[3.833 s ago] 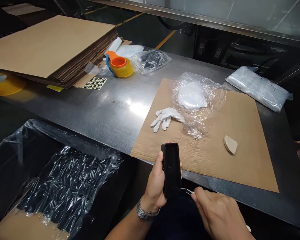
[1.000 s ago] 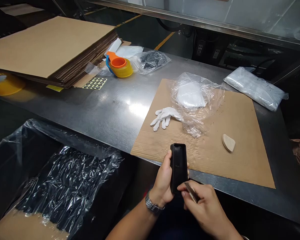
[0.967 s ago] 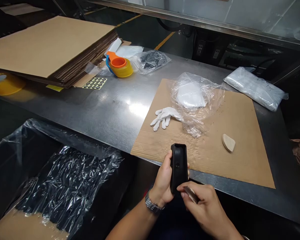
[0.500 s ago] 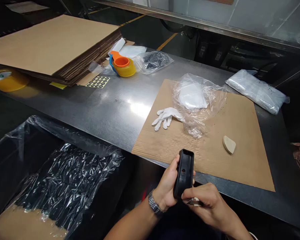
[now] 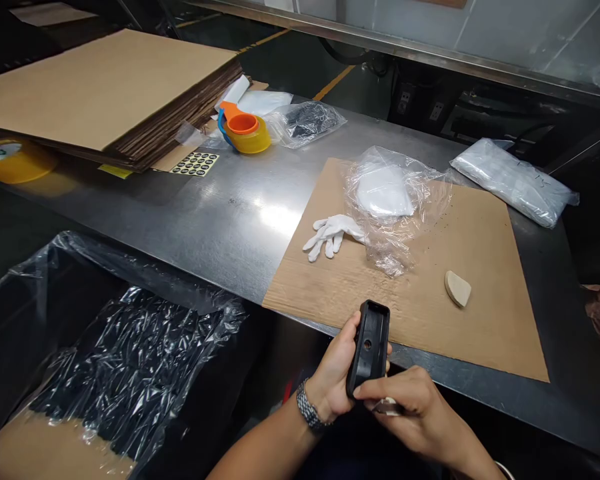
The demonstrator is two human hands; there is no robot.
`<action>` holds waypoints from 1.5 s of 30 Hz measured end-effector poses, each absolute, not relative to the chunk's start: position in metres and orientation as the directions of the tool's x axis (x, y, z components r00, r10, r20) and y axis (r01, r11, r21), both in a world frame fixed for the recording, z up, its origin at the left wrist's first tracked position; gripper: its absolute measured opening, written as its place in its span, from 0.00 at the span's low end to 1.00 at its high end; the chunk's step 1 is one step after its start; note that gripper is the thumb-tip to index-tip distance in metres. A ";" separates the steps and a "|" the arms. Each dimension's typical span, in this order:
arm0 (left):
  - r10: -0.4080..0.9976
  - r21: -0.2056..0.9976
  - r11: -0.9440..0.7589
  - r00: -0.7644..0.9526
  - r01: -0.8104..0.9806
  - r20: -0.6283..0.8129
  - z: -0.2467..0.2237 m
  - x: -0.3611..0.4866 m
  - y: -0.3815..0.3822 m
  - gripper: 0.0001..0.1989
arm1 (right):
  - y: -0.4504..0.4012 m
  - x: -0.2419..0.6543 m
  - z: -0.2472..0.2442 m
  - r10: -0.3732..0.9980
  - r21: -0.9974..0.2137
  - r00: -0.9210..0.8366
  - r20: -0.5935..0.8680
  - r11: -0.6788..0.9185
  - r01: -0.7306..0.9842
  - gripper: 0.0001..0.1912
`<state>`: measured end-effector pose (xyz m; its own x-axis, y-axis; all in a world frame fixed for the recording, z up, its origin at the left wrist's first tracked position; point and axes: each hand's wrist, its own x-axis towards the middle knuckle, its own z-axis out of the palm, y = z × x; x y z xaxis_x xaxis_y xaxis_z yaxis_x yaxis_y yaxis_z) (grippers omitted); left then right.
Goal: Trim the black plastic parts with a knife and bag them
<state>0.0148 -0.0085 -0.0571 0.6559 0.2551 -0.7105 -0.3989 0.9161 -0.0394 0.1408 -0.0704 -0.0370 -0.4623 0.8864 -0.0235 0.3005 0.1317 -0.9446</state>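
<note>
A hollow black rectangular part (image 5: 369,343), with a small round hole in its floor, is held upright just off the table's front edge. My left hand (image 5: 336,370) is wrapped round it from the left, fingertips showing on its right side. My right hand (image 5: 413,407) is closed on a small tool (image 5: 387,406) with a pale handle and a metallic part, mostly hidden by the fingers. Its index fingertip touches the black part's lower end. On the cardboard sheet (image 5: 495,333) beyond lie a white glove (image 5: 334,235) and a beige rounded block (image 5: 457,289).
Clear plastic with white sheets (image 5: 384,190) lies on the cardboard, and a wrapped bundle (image 5: 515,180) at the right. Stacked cardboard (image 5: 105,87), a tape dispenser (image 5: 247,133) and stickers (image 5: 195,164) are at left. A plastic-lined bin (image 5: 130,373) holds wrapped black items at lower left.
My right index fingertip has shifted slightly left along the lower end of the black part. The tool has turned a little in my right hand. My left hand has barely moved.
</note>
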 end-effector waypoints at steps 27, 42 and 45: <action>0.250 -0.058 0.916 0.680 -0.396 -0.689 -0.059 0.012 -0.007 0.24 | -0.060 0.171 -0.033 0.984 -0.811 -0.156 -0.091 0.017 0.585 0.08; 0.254 -0.021 0.917 0.624 -0.399 -0.739 -0.051 0.019 -0.018 0.23 | -0.049 0.145 -0.034 0.937 -0.761 -0.246 -0.248 -0.032 0.648 0.16; 0.232 0.021 0.944 0.619 -0.329 -0.750 -0.050 0.017 -0.022 0.24 | -0.042 0.152 -0.034 0.955 -0.768 -0.143 -0.259 -0.113 0.631 0.12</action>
<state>0.0174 -0.0225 -0.0504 0.6193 0.2325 -0.7499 -0.3294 0.9440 0.0206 0.1518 -0.0422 -0.0345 -0.1434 0.9553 -0.2585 0.6307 -0.1131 -0.7677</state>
